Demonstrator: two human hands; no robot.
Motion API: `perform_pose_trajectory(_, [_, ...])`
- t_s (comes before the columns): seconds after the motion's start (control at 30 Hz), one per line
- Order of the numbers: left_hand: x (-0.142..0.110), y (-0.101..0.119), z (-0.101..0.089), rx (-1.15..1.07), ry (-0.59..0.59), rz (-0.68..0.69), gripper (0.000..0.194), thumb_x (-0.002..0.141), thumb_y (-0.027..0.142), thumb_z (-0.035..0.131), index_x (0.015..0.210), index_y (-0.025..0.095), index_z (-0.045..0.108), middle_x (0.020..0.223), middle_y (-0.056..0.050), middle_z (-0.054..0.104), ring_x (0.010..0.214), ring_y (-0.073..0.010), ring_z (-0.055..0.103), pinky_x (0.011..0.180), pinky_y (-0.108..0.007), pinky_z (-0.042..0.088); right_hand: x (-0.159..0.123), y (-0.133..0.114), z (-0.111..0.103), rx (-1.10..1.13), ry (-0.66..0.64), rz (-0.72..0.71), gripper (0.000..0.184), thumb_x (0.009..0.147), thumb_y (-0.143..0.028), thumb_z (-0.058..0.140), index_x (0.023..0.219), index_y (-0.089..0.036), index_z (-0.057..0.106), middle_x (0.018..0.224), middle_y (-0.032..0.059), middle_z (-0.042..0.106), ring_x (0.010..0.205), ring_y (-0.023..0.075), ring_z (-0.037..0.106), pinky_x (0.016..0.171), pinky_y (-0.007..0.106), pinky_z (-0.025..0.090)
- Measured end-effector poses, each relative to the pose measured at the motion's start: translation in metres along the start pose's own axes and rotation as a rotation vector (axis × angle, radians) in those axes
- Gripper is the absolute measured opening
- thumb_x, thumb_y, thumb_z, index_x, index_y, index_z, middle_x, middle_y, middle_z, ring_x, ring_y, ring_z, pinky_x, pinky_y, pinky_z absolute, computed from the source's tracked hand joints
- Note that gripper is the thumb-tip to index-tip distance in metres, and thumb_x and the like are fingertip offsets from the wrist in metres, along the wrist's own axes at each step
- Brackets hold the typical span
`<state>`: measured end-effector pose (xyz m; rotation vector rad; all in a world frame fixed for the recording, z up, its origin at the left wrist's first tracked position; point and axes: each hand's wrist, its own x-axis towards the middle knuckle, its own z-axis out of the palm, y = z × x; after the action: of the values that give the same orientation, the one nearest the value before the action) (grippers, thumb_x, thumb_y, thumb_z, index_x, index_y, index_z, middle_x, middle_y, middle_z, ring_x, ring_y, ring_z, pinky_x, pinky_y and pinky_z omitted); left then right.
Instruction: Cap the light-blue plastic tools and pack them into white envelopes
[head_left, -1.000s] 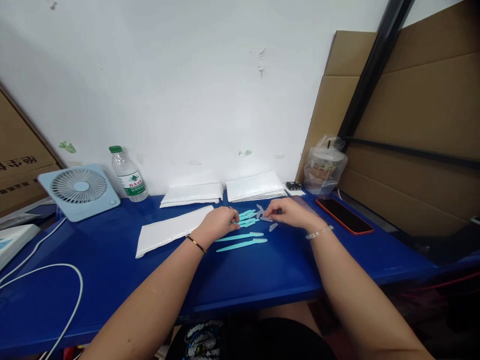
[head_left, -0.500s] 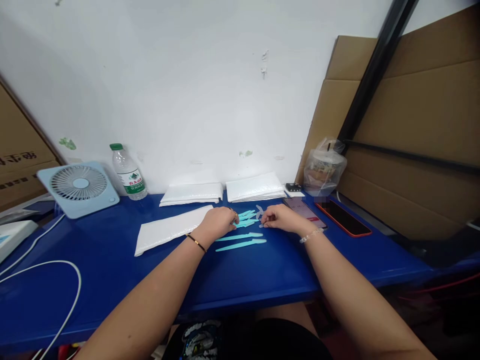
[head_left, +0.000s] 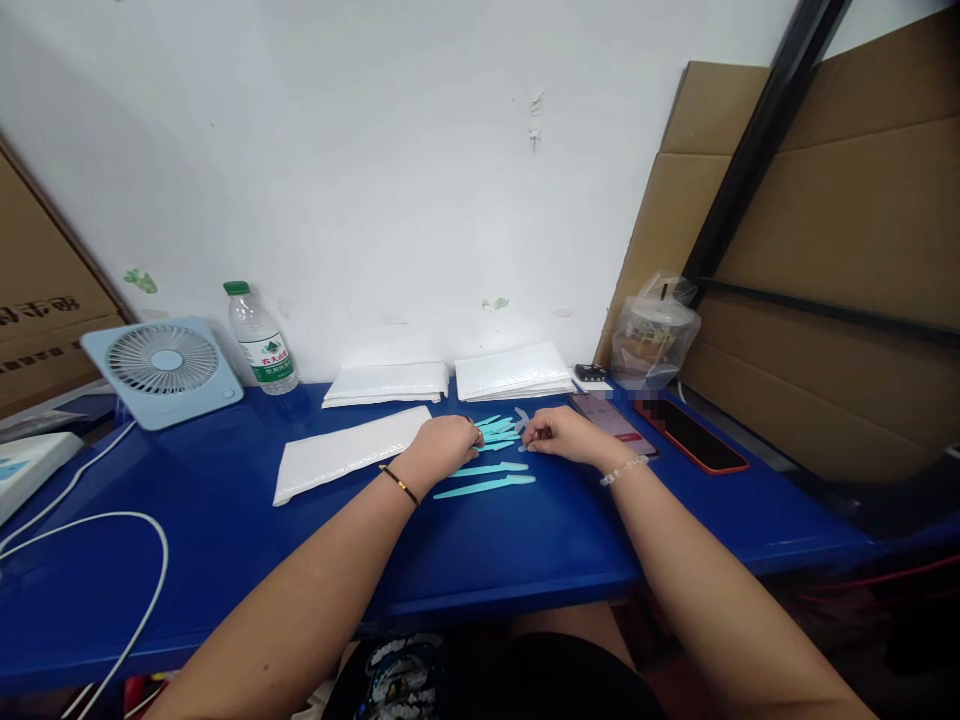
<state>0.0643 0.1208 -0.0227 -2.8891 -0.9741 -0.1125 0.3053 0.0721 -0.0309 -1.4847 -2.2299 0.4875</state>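
Several turquoise eyebrow razors (head_left: 496, 430) lie in a loose pile between my hands. Two more razors (head_left: 486, 487) lie side by side nearer me, the upper one partly behind my left hand. My left hand (head_left: 448, 443) is closed at the pile's left end, fingers pinched on a razor's handle; the fingertips are partly hidden. To the right of the pile, my right hand (head_left: 556, 436) is closed, thumb and forefinger pinching a small clear blade cap (head_left: 523, 448). Other clear caps (head_left: 520, 418) lie just beyond its fingertips.
On the blue table (head_left: 517, 545) are a white padded mailer (head_left: 345, 453), two mailer stacks (head_left: 386, 382) by the wall, a water bottle (head_left: 262, 345) and a fan (head_left: 166, 370). Two phones (head_left: 694, 436) and a bagged cup (head_left: 652, 335) sit right. A white cable (head_left: 161, 570) loops at left.
The view has shifted slightly. My left hand has moved a little to the right along the razor pile. My right hand stays almost in place, still pinched.
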Motion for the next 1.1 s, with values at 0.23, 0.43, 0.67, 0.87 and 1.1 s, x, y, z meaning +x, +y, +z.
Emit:
perform_pose_trajectory(0.23, [0.001,0.002,0.0,-0.103,0.005,-0.012,0.02,0.081,0.024,0.055,0.092,0.026,0.071,0.092,-0.004,0.07,0.084,-0.0193,0.062,0.068,-0.025,0.044,0.003,0.001,0.003,0.002,0.02,-0.043,0.011,0.076,-0.018,0.062,0.08,-0.019,0.072,0.083,0.0033,0.068,0.074,0.0154,0.062,0.068,0.026,0.046])
perform_pose_trajectory(0.43, [0.005,-0.002,0.005,-0.2,0.019,0.034,0.021,0.079,0.02,0.055,0.089,0.023,0.073,0.089,-0.004,0.071,0.083,-0.0189,0.062,0.071,-0.025,0.045,0.005,-0.001,0.009,0.012,0.026,-0.037,0.01,0.076,-0.02,0.063,0.081,-0.019,0.072,0.081,0.0023,0.069,0.071,0.0148,0.062,0.065,0.025,0.045])
perform_pose_trajectory(0.67, [0.005,-0.008,0.005,-0.279,-0.017,-0.008,0.022,0.076,0.02,0.056,0.089,0.023,0.073,0.088,-0.002,0.072,0.077,-0.0169,0.063,0.066,-0.024,0.045,0.004,-0.001,0.006,0.011,0.032,-0.028,0.012,0.074,-0.016,0.062,0.08,-0.019,0.073,0.08,0.0015,0.071,0.073,0.0151,0.064,0.067,0.025,0.047])
perform_pose_trajectory(0.87, [0.005,-0.007,0.005,-0.337,-0.018,-0.008,0.021,0.075,0.019,0.057,0.088,0.023,0.073,0.085,-0.001,0.072,0.075,-0.0158,0.063,0.064,-0.023,0.044,0.007,-0.009,0.013,0.104,0.024,-0.047,0.013,0.074,-0.016,0.062,0.08,-0.019,0.073,0.078,0.0013,0.072,0.072,0.0151,0.065,0.066,0.026,0.049])
perform_pose_trajectory(1.1, [0.004,-0.009,0.002,-0.507,-0.122,0.005,0.017,0.075,0.028,0.062,0.088,0.021,0.071,0.079,0.0,0.07,0.069,-0.0133,0.062,0.06,-0.02,0.044,0.003,-0.016,0.005,0.146,-0.037,-0.02,0.012,0.072,-0.028,0.067,0.078,-0.02,0.073,0.073,0.001,0.071,0.068,0.0157,0.064,0.061,0.026,0.048])
